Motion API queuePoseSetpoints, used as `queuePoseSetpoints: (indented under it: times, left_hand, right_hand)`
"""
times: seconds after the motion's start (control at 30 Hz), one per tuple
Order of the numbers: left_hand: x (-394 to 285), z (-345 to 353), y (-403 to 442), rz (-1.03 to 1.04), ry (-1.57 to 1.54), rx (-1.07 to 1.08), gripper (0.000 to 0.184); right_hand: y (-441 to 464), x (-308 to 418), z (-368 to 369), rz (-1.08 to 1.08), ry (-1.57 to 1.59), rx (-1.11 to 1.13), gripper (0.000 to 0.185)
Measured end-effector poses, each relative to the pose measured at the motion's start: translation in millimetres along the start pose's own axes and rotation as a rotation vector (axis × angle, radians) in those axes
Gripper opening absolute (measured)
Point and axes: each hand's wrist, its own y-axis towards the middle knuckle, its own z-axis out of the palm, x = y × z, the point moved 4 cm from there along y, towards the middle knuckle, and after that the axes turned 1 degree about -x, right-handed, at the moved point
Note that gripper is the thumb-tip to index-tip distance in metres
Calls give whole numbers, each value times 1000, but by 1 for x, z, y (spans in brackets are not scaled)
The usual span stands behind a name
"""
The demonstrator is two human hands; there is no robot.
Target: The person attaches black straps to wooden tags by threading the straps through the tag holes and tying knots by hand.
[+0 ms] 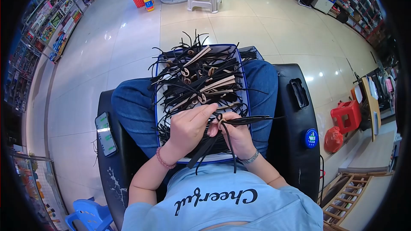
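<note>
Closed lightly around the black strap bundle [246, 120], the grip of the right hand [237, 139] has thumb and fingers drawn together beside the tan loop [220, 124] that cinches the strands. The left hand [188, 129] comes in from the other side with its fingers nearly together, their tips right by the knot; whether they pinch a strand cannot be told. Part of the bundle points out to the right, past the right hand, while loose ends hang down toward the light blue shirt [218, 196]. All this is held above the near part of a blue-rimmed tray [245, 81], which rests across the legs in jeans [138, 109] and is heaped with black straps [175, 90], many with tan strips and loops. A beaded bracelet [165, 159] circles the left wrist, a metal band [251, 158] the right. On the dark seat, a phone [105, 133] with its screen lit lies to the left, and a round blue container [311, 138] stands to the right, near a black open case [299, 93].
</note>
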Motion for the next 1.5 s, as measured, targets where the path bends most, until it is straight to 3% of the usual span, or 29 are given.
queuePoseSetpoints:
  times: [0.13, 0.23, 0.37, 0.5, 0.9, 1.0, 1.1, 1.33, 1.5]
  left_hand:
    - [4, -1, -3, -218, -168, -84, 27]
    - [7, -1, -9, -404, -494, -24, 29]
    - [-2, 0, -9, -172, -391, -79, 26]
    - [3, 4, -13, -301, -501, -96, 23]
    - [0, -2, -8, -207, -405, -105, 27]
    - [2, -3, -6, -257, -129, -152, 32]
    - [1, 5, -5, -91, 24, -150, 37]
    - [-3, 4, -3, -76, -93, -98, 35]
    - [-5, 0, 1, -72, -179, 74, 39]
  right_hand:
    - [-1, -2, -2, 15, 1, -21, 18]
    - [0, 0, -1, -2, -2, -37, 19]
    - [1, 3, -4, -17, -40, -62, 20]
    - [3, 10, -2, -31, -124, -72, 17]
    - [8, 18, 2, -29, -146, -46, 16]
    - [9, 15, 3, -1, -69, -3, 14]
    - [8, 10, 5, -3, -63, 24, 13]
    - [8, 3, 1, 0, -25, 5, 15]
    - [7, 4, 0, 12, -87, -78, 10]
